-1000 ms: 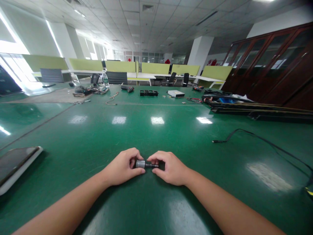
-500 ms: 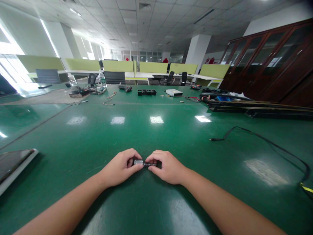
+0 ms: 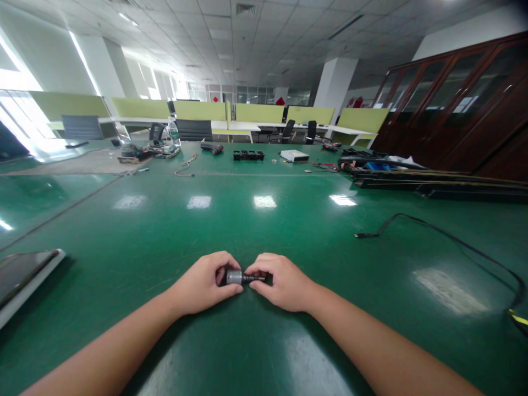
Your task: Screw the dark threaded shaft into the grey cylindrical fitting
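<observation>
Glossy green tabletop [image 3: 264, 231] lies beneath a grey motor-like cylinder [image 3: 234, 276], its long axis running crosswise from the left hand [image 3: 201, 283], fingers clamped round the body, to the right hand [image 3: 285, 283], fingertips pinching its dark shaft [image 3: 247, 279] (neither hand nearer).

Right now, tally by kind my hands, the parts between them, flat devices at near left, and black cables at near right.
Hands, left hand and right hand: 2
Grey-and-black part: 1
Flat device: 1
Black cable: 1
Total: 5
</observation>
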The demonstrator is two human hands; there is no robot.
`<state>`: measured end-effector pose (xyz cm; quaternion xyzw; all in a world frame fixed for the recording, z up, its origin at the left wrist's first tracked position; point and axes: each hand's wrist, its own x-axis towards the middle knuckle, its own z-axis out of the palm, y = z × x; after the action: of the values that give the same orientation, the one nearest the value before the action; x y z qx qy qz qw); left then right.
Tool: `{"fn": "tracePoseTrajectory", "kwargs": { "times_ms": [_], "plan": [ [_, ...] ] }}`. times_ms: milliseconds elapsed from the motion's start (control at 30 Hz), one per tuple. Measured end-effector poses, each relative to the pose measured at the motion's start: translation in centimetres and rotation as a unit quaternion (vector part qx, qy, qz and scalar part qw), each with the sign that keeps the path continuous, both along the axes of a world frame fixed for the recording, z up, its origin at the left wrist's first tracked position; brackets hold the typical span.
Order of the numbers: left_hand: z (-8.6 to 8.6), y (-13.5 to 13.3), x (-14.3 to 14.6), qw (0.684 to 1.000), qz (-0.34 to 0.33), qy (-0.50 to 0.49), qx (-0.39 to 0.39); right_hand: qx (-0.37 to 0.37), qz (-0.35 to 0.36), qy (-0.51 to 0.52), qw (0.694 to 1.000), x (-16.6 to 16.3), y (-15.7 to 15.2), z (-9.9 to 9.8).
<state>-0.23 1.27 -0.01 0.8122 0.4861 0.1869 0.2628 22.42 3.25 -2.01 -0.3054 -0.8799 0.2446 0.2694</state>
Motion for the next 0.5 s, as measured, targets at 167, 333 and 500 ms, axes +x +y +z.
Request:
{"fn": "tracePoseTrajectory", "kwargs": {
  "times_ms": [167, 333, 500],
  "plan": [
    [-0.01, -0.03, -0.05, 1.0, -0.008, 0.001, 0.008, 0.015, -0.002, -0.012, 1.0, -0.09, 0.01, -0.05],
    [0.07, -0.05, -0.07, 1.0, -0.014, -0.002, 0.01, 0.02, -0.001, -0.008, 1.0, -0.14, 0.04, -0.11],
    [0.29, -0.09, 0.02, 1.0, -0.016, 0.005, 0.007, 0.014, -0.001, -0.004, 1.0, -0.1, 0.12, -0.06]
  ]
}}
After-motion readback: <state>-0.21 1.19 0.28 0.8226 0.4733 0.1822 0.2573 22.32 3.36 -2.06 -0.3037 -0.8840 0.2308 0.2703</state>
